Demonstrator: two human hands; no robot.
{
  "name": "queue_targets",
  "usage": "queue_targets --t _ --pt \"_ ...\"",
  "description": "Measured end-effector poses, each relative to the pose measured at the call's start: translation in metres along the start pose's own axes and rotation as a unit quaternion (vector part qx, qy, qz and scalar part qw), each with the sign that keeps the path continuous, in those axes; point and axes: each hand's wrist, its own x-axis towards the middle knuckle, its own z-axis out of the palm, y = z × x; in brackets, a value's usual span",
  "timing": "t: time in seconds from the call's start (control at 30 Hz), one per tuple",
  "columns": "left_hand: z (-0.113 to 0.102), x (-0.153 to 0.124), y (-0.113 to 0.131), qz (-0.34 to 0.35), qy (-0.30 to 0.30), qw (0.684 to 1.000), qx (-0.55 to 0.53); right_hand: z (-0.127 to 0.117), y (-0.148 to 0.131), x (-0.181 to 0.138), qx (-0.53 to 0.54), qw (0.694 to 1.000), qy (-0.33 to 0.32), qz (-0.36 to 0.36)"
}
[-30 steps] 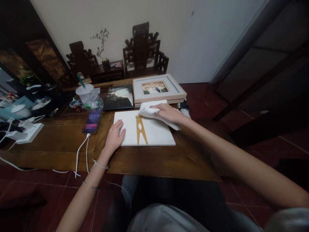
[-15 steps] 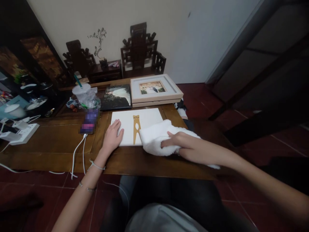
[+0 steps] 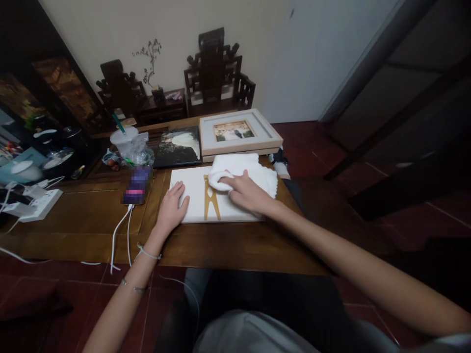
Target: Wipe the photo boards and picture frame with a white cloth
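A white rectangular board (image 3: 193, 201) lies flat on the wooden table (image 3: 88, 211), directly ahead of the person, its long axis running left to right and its near edge roughly parallel to the table's front edge. A gold clothespin-shaped motif (image 3: 211, 201) runs front to back near the board's middle. The left hand (image 3: 171, 208) rests on the board's left end, palm down and fingers loosely spread, pressing on it without grasping anything. The right hand (image 3: 246, 193) reaches in from the right and lies over the board's right half, its fingers curled into a bunched fold of a white cloth (image 3: 250, 169), which it grips against the surface. The cloth covers the board's far right corner and spills off it to the right, so it lies just beyond and slightly left of the right hand's fingertips; the right hand is on it, while the left hand stays well apart from it, on the other side of the gold motif. The cloth's far edge sits just beside, perhaps touching, a framed photograph (image 3: 239, 135). Left of that frame lies a dark photo print (image 3: 178, 144), then a plastic cup with a straw (image 3: 125, 139), a phone (image 3: 137, 184) with white cables (image 3: 117, 230) and a power strip (image 3: 37, 203)
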Motion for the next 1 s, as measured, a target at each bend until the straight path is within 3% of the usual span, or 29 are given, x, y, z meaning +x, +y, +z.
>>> queue_targets --t 0.17,0.37,0.5,0.7,0.87,1.0 --pt "0.0 0.0 -0.001 0.004 -0.005 1.0 0.004 0.015 -0.031 -0.04 -0.031 0.998 -0.052 -0.028" --pt "0.0 0.0 0.0 0.006 -0.008 1.0 0.014 -0.023 -0.038 -0.081 0.054 0.979 -0.165 -0.108" --pt "0.001 0.0 -0.001 0.001 -0.006 1.0 0.007 -0.035 -0.014 -0.071 0.074 0.979 -0.159 -0.102" --pt "0.001 0.0 -0.003 -0.002 0.0 1.0 -0.005 -0.015 0.019 -0.023 -0.048 0.991 -0.101 -0.078" --pt "-0.001 0.0 -0.003 0.002 -0.009 1.0 0.013 -0.003 0.019 -0.002 -0.126 0.989 -0.062 -0.056" --pt "-0.002 0.0 -0.001 0.005 -0.015 0.999 0.028 0.0 0.003 -0.019 -0.141 0.985 -0.086 -0.054"
